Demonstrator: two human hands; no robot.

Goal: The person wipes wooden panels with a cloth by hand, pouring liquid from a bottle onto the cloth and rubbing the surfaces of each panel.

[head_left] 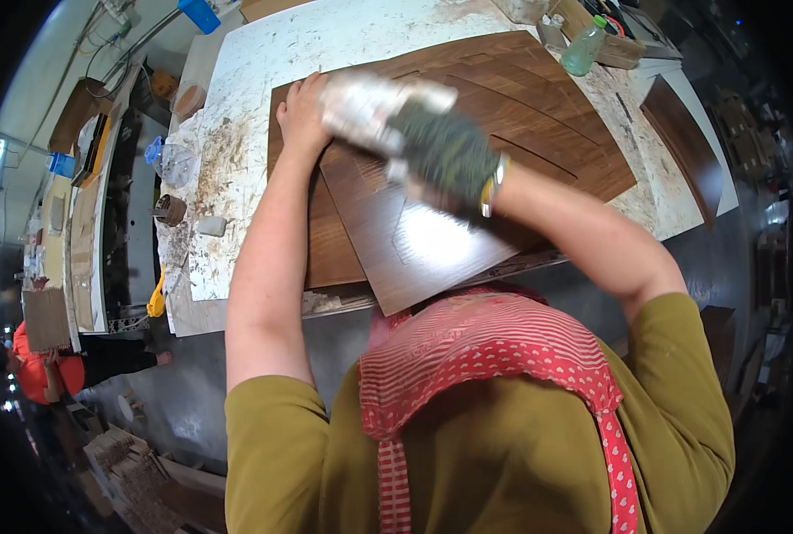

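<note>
A smooth brown wooden panel (374,236) lies tilted on top of larger brown wooden panels (552,107) with grooved lines. My bare left hand (304,116) rests at the far left corner, its fingers stretched out on the wood. In a dark green knitted glove, my right hand (445,147) is closed on a white cloth (370,107) over the upper panel. Both the glove and the cloth are smeared by motion. Light glares off the near part of the upper panel, whose front corner juts past the table edge toward my apron.
The white table (236,98) is stained. A green bottle (583,49) stands at the far right, near a curved brown panel (686,147). On the left are a clear container (178,165), a small brown pot (170,209) and a pale block (211,226). A person in orange (53,365) is at far left.
</note>
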